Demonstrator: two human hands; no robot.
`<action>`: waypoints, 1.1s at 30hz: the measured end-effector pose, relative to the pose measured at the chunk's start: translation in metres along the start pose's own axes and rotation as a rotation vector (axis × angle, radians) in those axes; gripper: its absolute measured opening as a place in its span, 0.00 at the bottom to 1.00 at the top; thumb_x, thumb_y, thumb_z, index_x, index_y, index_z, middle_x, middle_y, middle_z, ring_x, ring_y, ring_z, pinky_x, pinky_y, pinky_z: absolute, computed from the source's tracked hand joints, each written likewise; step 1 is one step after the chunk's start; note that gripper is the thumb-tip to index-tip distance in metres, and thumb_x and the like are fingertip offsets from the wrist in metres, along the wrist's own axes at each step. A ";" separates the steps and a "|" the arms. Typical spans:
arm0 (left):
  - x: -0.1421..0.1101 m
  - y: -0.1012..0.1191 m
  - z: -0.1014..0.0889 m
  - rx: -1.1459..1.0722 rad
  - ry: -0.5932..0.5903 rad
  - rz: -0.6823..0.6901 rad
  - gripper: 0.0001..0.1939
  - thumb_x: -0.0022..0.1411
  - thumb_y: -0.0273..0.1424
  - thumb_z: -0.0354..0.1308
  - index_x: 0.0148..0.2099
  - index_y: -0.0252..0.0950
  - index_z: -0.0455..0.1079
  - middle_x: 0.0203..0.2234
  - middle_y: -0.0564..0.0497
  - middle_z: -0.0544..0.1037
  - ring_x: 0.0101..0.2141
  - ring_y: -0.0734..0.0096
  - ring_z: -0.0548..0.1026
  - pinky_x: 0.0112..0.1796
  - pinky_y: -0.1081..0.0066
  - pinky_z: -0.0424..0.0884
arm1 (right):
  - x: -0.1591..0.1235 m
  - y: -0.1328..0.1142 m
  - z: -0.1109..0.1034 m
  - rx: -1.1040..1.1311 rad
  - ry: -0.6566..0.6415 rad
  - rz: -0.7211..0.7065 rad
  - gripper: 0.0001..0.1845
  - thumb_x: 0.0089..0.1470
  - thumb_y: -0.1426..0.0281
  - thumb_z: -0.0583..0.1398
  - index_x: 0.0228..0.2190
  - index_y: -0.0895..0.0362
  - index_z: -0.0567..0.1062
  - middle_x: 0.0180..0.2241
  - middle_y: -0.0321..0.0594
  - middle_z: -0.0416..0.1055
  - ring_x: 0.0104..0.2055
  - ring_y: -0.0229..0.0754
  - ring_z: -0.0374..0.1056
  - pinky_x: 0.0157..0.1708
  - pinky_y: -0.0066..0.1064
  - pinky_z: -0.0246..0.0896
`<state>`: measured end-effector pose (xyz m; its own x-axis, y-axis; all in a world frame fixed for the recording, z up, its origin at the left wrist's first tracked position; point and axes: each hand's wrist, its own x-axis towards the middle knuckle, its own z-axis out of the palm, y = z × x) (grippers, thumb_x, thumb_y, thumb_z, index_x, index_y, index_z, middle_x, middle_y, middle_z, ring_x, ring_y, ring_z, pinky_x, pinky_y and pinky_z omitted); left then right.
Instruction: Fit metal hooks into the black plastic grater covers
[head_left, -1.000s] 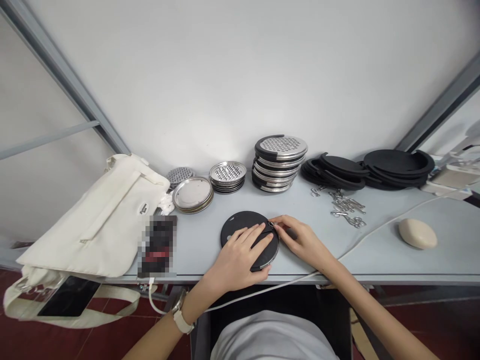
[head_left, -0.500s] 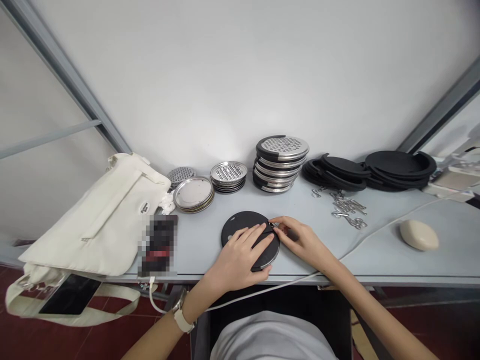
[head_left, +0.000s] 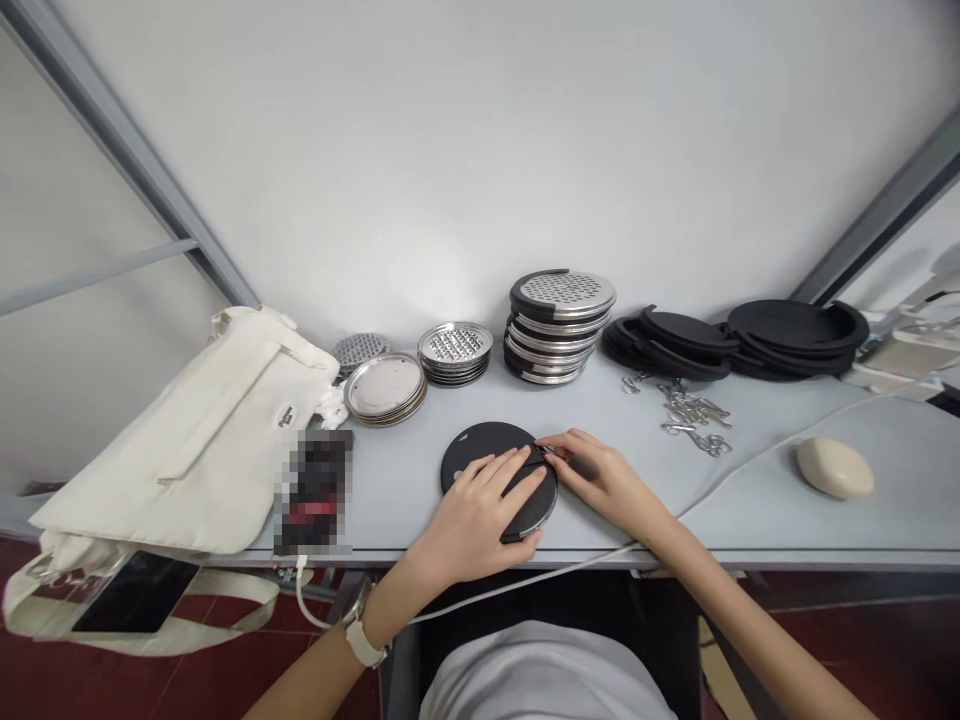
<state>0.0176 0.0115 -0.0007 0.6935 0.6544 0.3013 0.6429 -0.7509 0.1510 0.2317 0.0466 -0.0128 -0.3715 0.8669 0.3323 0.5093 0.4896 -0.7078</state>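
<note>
A round black disc (head_left: pixel 480 440) lies flat on the table in front of me, with a metal rim showing along its near right edge. It looks like a round grater inside a black cover. Across its top my left hand (head_left: pixel 480 510) rests with fingers stretched out flat, the thumb beside the near rim. At the disc's upper right edge my right hand (head_left: pixel 596 480) is closed in a pinch between thumb and forefinger. A small metal clip (head_left: pixel 541 449) shows partly at those fingertips; the rest of it is hidden.
Behind the disc stand stacked graters with black covers (head_left: pixel 562 295), small grater plates (head_left: pixel 455 345), plain metal discs (head_left: pixel 384 385) and black covers (head_left: pixel 795 335). Loose metal clips (head_left: pixel 694 410), a beige rounded object (head_left: pixel 834 468), a white cable (head_left: pixel 750 465) and a white bag (head_left: pixel 187 440) lie around.
The view has shifted very slightly. My right fingertips have closed in a little over the small metal clip, while my left hand stays on the disc.
</note>
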 end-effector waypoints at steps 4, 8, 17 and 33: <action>0.000 0.000 0.000 0.003 0.004 0.003 0.31 0.60 0.37 0.53 0.64 0.38 0.53 0.62 0.44 0.55 0.62 0.60 0.53 0.58 0.58 0.54 | 0.000 0.000 0.000 -0.010 0.005 -0.018 0.13 0.61 0.67 0.51 0.45 0.53 0.71 0.36 0.42 0.70 0.38 0.43 0.68 0.41 0.36 0.65; 0.000 0.001 -0.001 0.014 0.010 -0.002 0.31 0.60 0.37 0.53 0.64 0.37 0.53 0.62 0.44 0.55 0.61 0.60 0.53 0.58 0.59 0.54 | -0.001 0.000 0.001 -0.027 0.010 -0.016 0.13 0.61 0.67 0.51 0.45 0.53 0.70 0.35 0.41 0.70 0.37 0.42 0.68 0.40 0.35 0.65; 0.000 0.000 0.000 0.003 -0.010 -0.008 0.31 0.61 0.38 0.52 0.64 0.37 0.53 0.63 0.44 0.54 0.62 0.62 0.51 0.59 0.59 0.52 | 0.000 0.000 0.001 -0.030 -0.009 -0.046 0.14 0.62 0.68 0.50 0.46 0.52 0.71 0.37 0.42 0.70 0.41 0.43 0.68 0.43 0.36 0.63; 0.000 0.001 0.000 0.004 0.013 -0.005 0.31 0.59 0.37 0.54 0.64 0.38 0.53 0.62 0.44 0.55 0.61 0.59 0.54 0.58 0.58 0.55 | -0.001 0.003 0.003 0.040 0.037 -0.010 0.15 0.61 0.67 0.51 0.47 0.53 0.70 0.35 0.41 0.71 0.38 0.42 0.69 0.42 0.36 0.66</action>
<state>0.0181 0.0108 -0.0005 0.6860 0.6572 0.3124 0.6481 -0.7470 0.1484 0.2315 0.0470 -0.0172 -0.3465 0.8655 0.3618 0.4742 0.4943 -0.7285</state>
